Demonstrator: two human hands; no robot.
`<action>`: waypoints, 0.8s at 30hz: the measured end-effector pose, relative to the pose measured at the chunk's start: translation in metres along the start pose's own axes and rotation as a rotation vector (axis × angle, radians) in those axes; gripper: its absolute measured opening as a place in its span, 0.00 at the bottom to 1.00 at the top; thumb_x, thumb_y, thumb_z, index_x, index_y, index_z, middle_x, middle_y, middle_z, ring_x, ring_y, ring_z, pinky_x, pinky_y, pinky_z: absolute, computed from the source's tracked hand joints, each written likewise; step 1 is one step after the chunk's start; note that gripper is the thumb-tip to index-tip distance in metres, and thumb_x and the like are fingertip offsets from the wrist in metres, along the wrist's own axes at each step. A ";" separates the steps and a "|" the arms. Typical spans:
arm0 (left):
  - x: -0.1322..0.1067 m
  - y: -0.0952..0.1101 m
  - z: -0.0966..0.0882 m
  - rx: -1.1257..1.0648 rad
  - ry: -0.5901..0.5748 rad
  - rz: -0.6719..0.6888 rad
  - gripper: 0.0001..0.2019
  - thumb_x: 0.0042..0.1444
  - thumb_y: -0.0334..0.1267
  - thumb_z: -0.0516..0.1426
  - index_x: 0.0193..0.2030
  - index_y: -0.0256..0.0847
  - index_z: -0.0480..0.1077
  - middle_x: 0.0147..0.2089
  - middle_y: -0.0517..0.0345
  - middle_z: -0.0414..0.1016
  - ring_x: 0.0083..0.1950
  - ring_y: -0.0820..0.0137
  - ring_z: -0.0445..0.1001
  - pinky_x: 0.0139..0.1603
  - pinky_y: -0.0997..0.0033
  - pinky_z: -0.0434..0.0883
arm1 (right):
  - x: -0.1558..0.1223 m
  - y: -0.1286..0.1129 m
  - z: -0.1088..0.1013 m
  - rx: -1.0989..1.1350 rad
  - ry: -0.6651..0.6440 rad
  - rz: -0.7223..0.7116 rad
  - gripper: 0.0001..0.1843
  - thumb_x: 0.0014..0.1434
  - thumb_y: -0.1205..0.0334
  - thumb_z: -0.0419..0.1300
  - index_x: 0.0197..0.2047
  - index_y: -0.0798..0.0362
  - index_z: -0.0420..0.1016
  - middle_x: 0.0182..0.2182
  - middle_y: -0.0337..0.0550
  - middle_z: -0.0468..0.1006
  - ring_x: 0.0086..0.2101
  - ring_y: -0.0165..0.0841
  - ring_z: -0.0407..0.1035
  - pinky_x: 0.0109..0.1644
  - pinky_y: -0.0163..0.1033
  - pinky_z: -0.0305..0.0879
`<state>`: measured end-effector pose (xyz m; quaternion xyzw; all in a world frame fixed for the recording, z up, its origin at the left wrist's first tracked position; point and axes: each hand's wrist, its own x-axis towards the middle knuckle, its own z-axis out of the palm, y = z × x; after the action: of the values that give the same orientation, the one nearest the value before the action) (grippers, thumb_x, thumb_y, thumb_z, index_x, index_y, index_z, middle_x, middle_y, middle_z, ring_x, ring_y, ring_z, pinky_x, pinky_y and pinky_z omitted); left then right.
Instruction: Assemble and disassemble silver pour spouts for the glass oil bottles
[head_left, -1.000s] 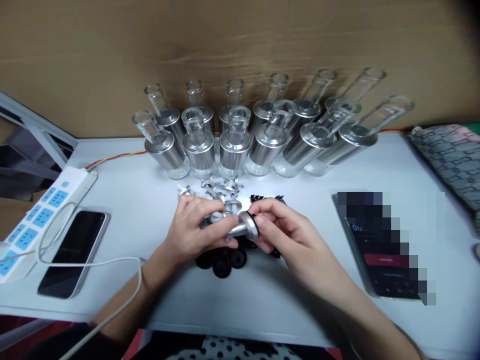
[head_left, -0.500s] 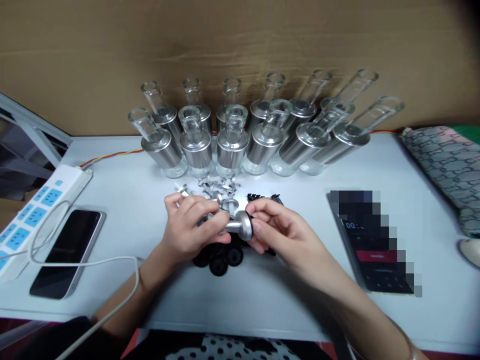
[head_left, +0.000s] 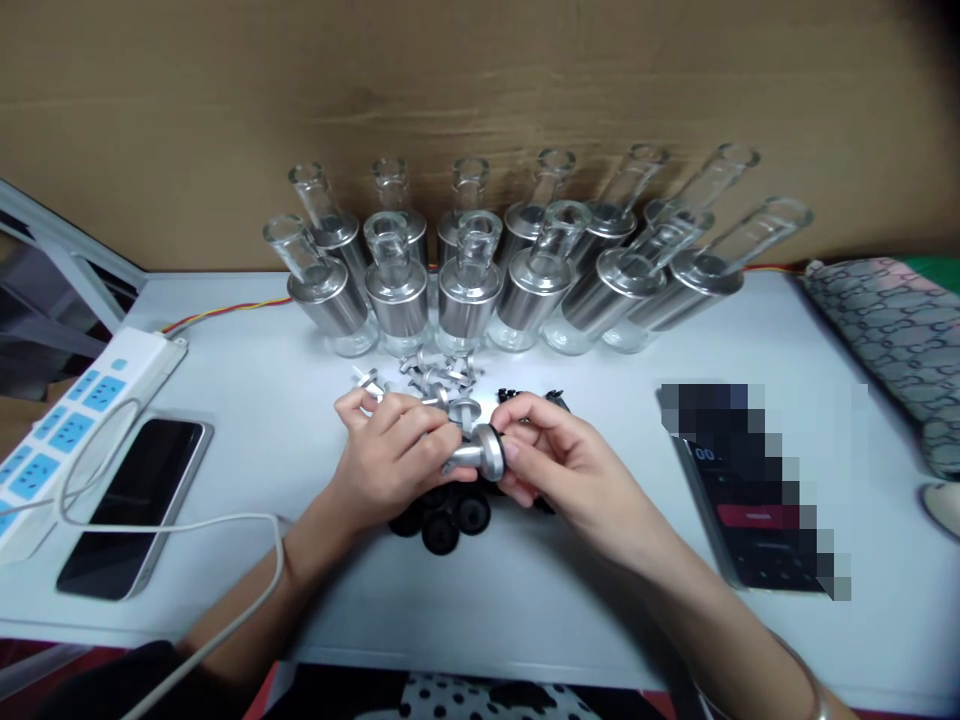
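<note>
My left hand (head_left: 390,460) is closed round the stem of a small silver metal stopper (head_left: 480,455), whose round disc end points right. My right hand (head_left: 562,460) pinches at that disc end with thumb and fingertips; whatever small part it presses there is hidden. Both hands hover just above a pile of black rubber rings (head_left: 442,520) on the white table (head_left: 510,590). Just behind the hands lies a heap of several more silver stoppers (head_left: 435,380), and some small black parts (head_left: 525,397) lie beside my right hand.
Two rows of several glass bottles with silver collars (head_left: 465,290) stand at the back against a cardboard wall. A phone (head_left: 135,500) with a white cable and a power strip (head_left: 67,430) lie at left. A second phone (head_left: 750,490) lies at right, beside a patterned pouch (head_left: 892,330).
Both hands stay together on the stopper and have only shifted a little; the fingers of my right hand have turned slightly on the disc end.
</note>
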<state>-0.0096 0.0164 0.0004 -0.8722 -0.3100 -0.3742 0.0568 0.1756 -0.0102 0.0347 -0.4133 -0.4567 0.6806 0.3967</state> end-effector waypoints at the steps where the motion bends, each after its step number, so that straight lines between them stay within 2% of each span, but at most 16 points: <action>1: 0.000 0.001 0.000 -0.028 -0.020 -0.011 0.15 0.68 0.48 0.45 0.37 0.41 0.63 0.31 0.61 0.72 0.35 0.69 0.67 0.40 0.63 0.50 | 0.000 0.000 0.000 -0.010 0.014 -0.002 0.15 0.56 0.50 0.61 0.35 0.53 0.64 0.19 0.30 0.61 0.19 0.22 0.56 0.23 0.31 0.53; 8: 0.004 0.009 -0.004 -0.241 -0.162 -0.228 0.17 0.69 0.45 0.43 0.34 0.39 0.65 0.29 0.61 0.71 0.33 0.71 0.66 0.41 0.64 0.52 | -0.002 0.002 -0.001 -0.176 0.111 -0.087 0.08 0.54 0.59 0.62 0.36 0.52 0.67 0.27 0.37 0.68 0.25 0.25 0.63 0.28 0.31 0.61; 11: 0.005 0.010 -0.007 -0.380 -0.253 -0.330 0.22 0.69 0.48 0.40 0.31 0.40 0.66 0.26 0.61 0.69 0.31 0.71 0.65 0.39 0.65 0.54 | -0.002 0.003 0.001 -0.226 0.121 -0.130 0.06 0.54 0.61 0.61 0.36 0.51 0.69 0.28 0.38 0.69 0.27 0.26 0.64 0.29 0.31 0.62; 16: 0.007 0.009 -0.012 -0.509 -0.233 -0.435 0.25 0.67 0.51 0.42 0.26 0.40 0.65 0.22 0.61 0.66 0.28 0.72 0.62 0.36 0.65 0.56 | -0.005 0.009 0.004 -0.323 0.175 -0.231 0.05 0.52 0.64 0.61 0.34 0.51 0.68 0.24 0.36 0.68 0.24 0.26 0.63 0.27 0.31 0.62; 19: 0.008 0.009 -0.014 -0.540 -0.224 -0.483 0.26 0.67 0.52 0.43 0.23 0.39 0.64 0.22 0.62 0.64 0.26 0.73 0.61 0.35 0.65 0.56 | -0.005 0.016 0.003 -0.429 0.170 -0.344 0.06 0.53 0.65 0.61 0.34 0.50 0.67 0.24 0.36 0.69 0.24 0.27 0.64 0.27 0.32 0.63; 24: 0.011 0.010 -0.014 -0.635 -0.235 -0.556 0.28 0.66 0.54 0.43 0.20 0.38 0.55 0.20 0.63 0.57 0.24 0.75 0.56 0.33 0.67 0.56 | -0.001 0.021 -0.002 -0.629 0.112 -0.657 0.09 0.55 0.71 0.59 0.32 0.49 0.63 0.26 0.38 0.71 0.26 0.28 0.66 0.30 0.35 0.66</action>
<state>-0.0068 0.0091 0.0191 -0.7663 -0.4070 -0.3502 -0.3527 0.1742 -0.0158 0.0141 -0.3830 -0.7259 0.3237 0.4707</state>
